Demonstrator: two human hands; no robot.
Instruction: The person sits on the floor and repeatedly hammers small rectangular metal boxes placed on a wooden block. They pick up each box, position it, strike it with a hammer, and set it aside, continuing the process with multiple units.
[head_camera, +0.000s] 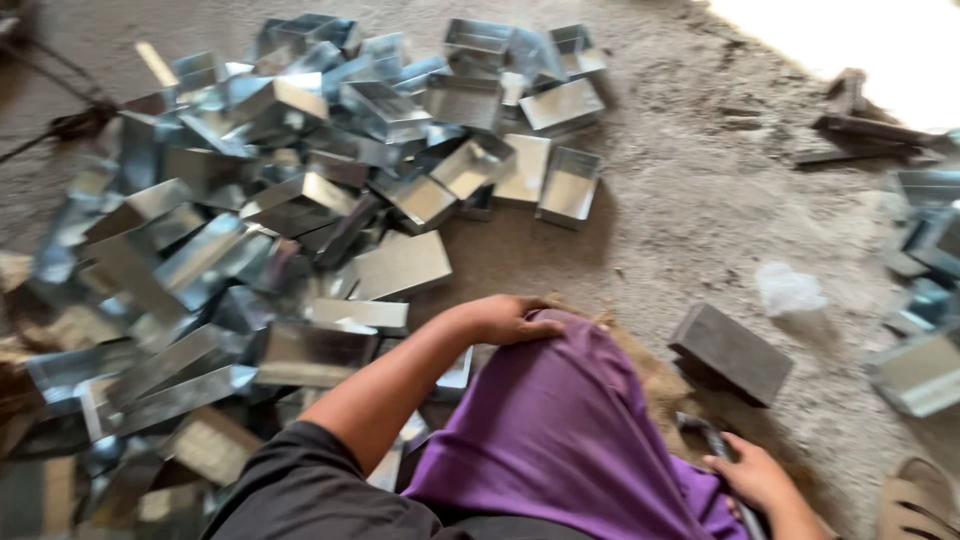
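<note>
Left hand (505, 320): fingers curled loosely, resting on purple cloth (560, 420) over knee. Right hand (755, 475): fingers closed around dark tool (712, 438). Tin boxes (300, 200) heaped on floor (680, 210); grey block (730, 352) nearby.

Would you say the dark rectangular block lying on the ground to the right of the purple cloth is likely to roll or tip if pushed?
The dark block has flat faces and lies on a broad one, so it would probably slide, not roll or tip. It looks solid, so likely heavy for its size. The rough, gritty floor would probably resist sliding.
</note>
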